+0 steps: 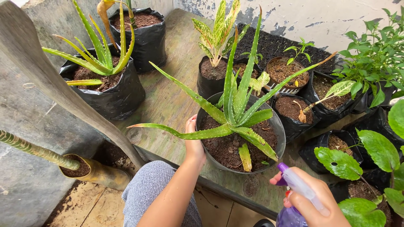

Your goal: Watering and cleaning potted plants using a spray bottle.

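A spiky green aloe plant with pale speckles (237, 107) grows in a round dark grey plastic pot (281, 133) filled with brown soil, standing at the middle of a weathered wooden bench top (168, 105). The left hand (194, 141) lies against the pot's rim at about nine o'clock, fingers curled onto the wall and thumb up along the edge; how firmly it presses is hard to judge, since the fingertips are hidden behind the rim. The right hand (313, 201) sits at about five o'clock from the pot, wrapped tight around the neck of a translucent purple spray bottle with a white nozzle head (296, 189), the nozzle aimed up and left toward the leaves. A grey-clad knee (151, 189) shows below the left forearm. Farther out, at ten o'clock, a second aloe in a black plastic grow bag (113, 90) stands near a soil-filled black bag (143, 31) at eleven o'clock. At twelve o'clock a yellow-green variegated plant (216, 29) rises from another black bag, and from one to three o'clock sit several small black bags of soil with seedlings (294, 107). Broad-leaved green plants (378, 155) crowd the four o'clock edge.
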